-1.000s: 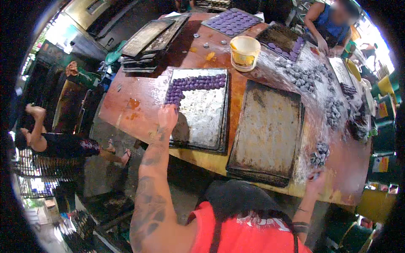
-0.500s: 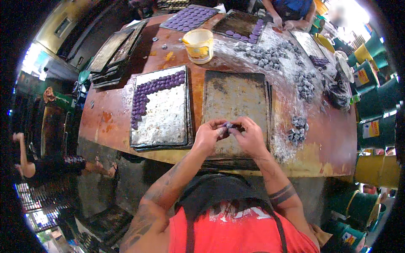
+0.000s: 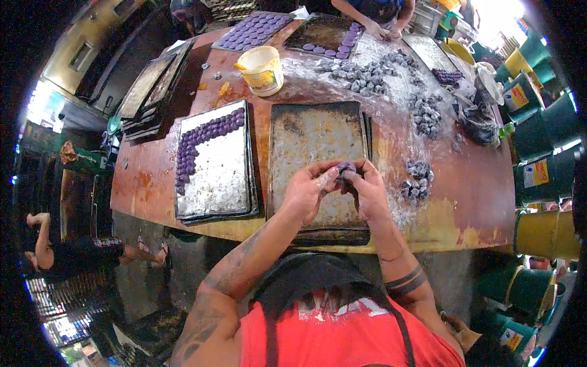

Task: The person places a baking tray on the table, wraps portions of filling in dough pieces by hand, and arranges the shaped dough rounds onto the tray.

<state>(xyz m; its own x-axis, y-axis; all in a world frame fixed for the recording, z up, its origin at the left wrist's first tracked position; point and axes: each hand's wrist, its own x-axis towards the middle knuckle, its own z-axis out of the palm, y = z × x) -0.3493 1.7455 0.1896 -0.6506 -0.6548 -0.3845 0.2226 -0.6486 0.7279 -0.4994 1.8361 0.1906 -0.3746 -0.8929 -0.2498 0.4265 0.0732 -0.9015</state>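
Fingers point(image 3: 319, 166) of the left hand point(image 3: 304, 192) and right hand point(image 3: 372, 191) are pinched around one small purple dough-like piece point(image 3: 347, 167), held over the stained tray point(image 3: 315, 137), probably so both thumbs can press it. On the left tray point(image 3: 217, 177), purple balls point(image 3: 186, 162) hug the far and left edges, likely packed tight to save room. Floury lumps point(image 3: 419, 169) sit right on the tabletop point(image 3: 465, 211), seemingly for easy reach. Farther out, the yellow-and-white tub point(image 3: 262, 78) carries a printed label; white lettering marks the red shirt point(image 3: 348, 345).
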